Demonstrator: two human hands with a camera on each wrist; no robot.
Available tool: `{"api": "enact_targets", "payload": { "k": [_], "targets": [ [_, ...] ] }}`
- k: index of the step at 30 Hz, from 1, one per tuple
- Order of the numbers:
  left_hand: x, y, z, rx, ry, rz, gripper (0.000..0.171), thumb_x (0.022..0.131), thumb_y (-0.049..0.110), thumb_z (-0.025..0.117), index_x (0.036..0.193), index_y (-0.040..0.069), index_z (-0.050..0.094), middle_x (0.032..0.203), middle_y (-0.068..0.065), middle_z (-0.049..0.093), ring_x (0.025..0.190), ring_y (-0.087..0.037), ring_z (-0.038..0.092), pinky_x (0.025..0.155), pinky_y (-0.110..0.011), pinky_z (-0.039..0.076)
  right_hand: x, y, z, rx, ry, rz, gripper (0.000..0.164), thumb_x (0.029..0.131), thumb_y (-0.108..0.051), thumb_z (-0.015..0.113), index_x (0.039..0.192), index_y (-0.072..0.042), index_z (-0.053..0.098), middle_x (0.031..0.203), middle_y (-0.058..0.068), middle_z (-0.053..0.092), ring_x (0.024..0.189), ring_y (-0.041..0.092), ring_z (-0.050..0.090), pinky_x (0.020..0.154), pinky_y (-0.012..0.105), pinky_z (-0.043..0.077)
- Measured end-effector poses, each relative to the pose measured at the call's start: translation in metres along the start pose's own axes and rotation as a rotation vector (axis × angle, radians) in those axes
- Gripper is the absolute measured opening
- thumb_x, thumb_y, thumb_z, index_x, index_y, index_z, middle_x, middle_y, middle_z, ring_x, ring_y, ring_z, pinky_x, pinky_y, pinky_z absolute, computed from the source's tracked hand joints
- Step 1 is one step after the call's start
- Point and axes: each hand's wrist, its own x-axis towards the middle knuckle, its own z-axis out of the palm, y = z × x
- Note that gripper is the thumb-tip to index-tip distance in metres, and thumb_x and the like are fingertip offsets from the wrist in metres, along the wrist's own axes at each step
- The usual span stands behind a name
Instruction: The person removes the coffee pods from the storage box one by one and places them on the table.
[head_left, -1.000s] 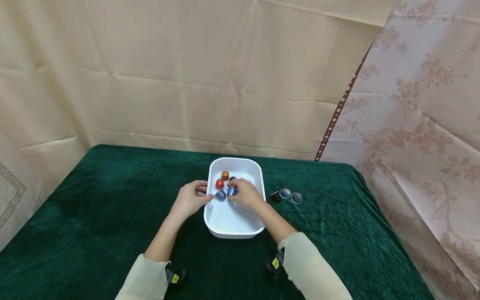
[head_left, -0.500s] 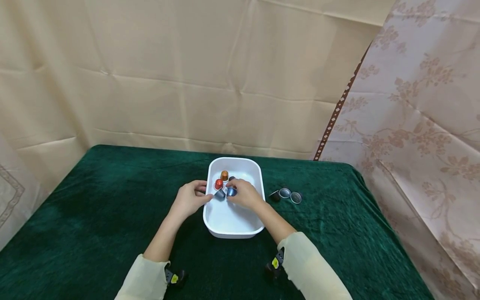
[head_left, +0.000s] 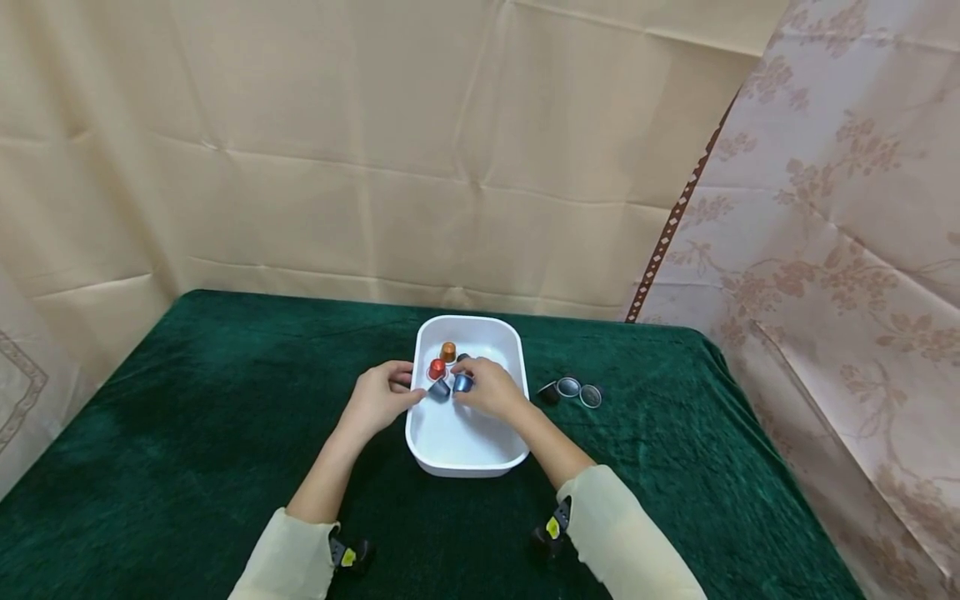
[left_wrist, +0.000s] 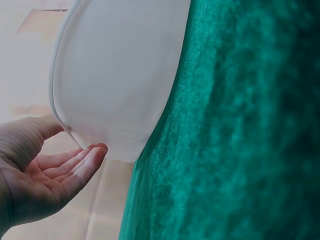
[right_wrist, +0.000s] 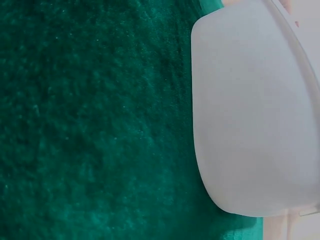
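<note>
A white plastic tub (head_left: 467, 446) stands in the middle of the green-covered table. My left hand (head_left: 381, 400) holds its left rim; in the left wrist view the thumb goes over the edge while the fingers (left_wrist: 87, 165) lie along the outer wall. Inside the tub, my right hand (head_left: 491, 390) pinches a blue coffee capsule (head_left: 462, 383). Just left of that lies a tilted grey-blue capsule (head_left: 439, 389). A red capsule (head_left: 437, 367) and an orange capsule (head_left: 447, 352) stand behind, with a dark capsule (head_left: 463, 357) partly hidden by the right hand.
Right of the tub, a black capsule (head_left: 550, 394) lies on its side on the green cloth (head_left: 660, 467). Beside it are two capsules with silver lids up (head_left: 568, 387). The tub's outer wall (right_wrist: 255, 110) fills much of the right wrist view. Beige curtain (head_left: 412, 167) hangs behind.
</note>
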Motion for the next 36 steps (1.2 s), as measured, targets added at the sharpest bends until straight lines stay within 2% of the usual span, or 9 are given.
{"api": "enact_targets", "payload": {
  "k": [9, 18, 28, 36],
  "targets": [
    [0.0, 0.0, -0.001, 0.003, -0.002, 0.003, 0.051, 0.084, 0.02, 0.067, 0.13, 0.006, 0.05, 0.117, -0.014, 0.061, 0.095, -0.021, 0.064, 0.076, -0.03, 0.056, -0.003, -0.004, -0.006, -0.011, 0.014, -0.046, 0.041, 0.083, -0.019, 0.07, 0.121, -0.012, 0.061, 0.117, 0.007, 0.063, 0.098, 0.019, 0.057, 0.091, 0.035, 0.05],
    [0.0, -0.001, -0.001, 0.0, -0.002, 0.01, 0.05, 0.084, 0.019, 0.067, 0.129, 0.006, 0.051, 0.117, -0.015, 0.061, 0.094, -0.021, 0.065, 0.076, -0.03, 0.056, -0.007, -0.007, -0.011, -0.014, 0.021, -0.055, 0.04, 0.083, -0.02, 0.07, 0.121, -0.012, 0.061, 0.112, 0.007, 0.063, 0.094, 0.018, 0.055, 0.089, 0.034, 0.051],
    [0.0, 0.0, 0.0, 0.0, -0.001, 0.009, 0.05, 0.084, 0.019, 0.067, 0.129, 0.006, 0.051, 0.116, -0.015, 0.061, 0.094, -0.021, 0.065, 0.075, -0.03, 0.056, -0.012, -0.004, -0.016, 0.005, 0.048, -0.079, 0.041, 0.083, -0.02, 0.07, 0.122, -0.011, 0.061, 0.112, 0.007, 0.063, 0.098, 0.022, 0.056, 0.09, 0.037, 0.05],
    [0.0, 0.001, 0.0, 0.007, 0.008, 0.007, 0.049, 0.085, 0.019, 0.067, 0.129, 0.005, 0.051, 0.116, -0.015, 0.061, 0.094, -0.022, 0.065, 0.076, -0.031, 0.057, -0.016, -0.002, -0.021, 0.019, 0.059, -0.087, 0.039, 0.084, -0.019, 0.069, 0.121, -0.012, 0.061, 0.108, 0.006, 0.062, 0.096, 0.022, 0.055, 0.088, 0.036, 0.05]
  ]
}}
